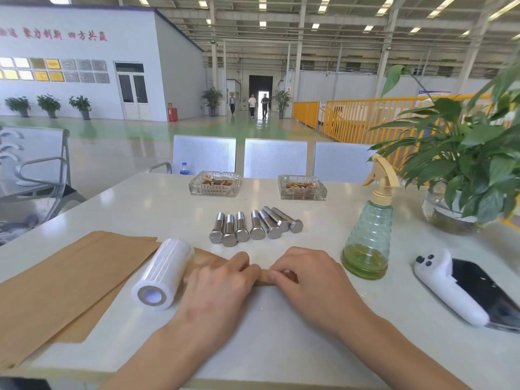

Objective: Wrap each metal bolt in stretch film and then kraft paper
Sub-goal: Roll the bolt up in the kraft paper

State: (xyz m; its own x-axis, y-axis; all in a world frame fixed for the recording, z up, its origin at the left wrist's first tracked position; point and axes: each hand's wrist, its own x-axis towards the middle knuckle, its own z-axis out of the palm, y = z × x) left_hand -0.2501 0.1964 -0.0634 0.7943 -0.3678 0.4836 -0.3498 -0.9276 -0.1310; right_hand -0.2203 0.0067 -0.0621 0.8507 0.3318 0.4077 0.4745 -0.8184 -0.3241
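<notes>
left hand: bare, no glove | right hand: bare | forearms: sleeveless, no watch

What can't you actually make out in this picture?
- Head view: whatever lies inside the brown kraft-paper roll; left hand and right hand cover it.
- Black phone: cut off by the right edge.
- Red wall lettering: too blurred to read.
- Far walkers: too small.

- Kraft-wrapped piece mostly covered by my left hand and right hand; can't tell what's inside.
- Kraft paper sheets cut off at left edge.
- Phone runs off right edge, partly under white holder.
- Dark object at bottom-left corner, cropped, unidentifiable.
- Red wall lettering too blurred to read.
</notes>
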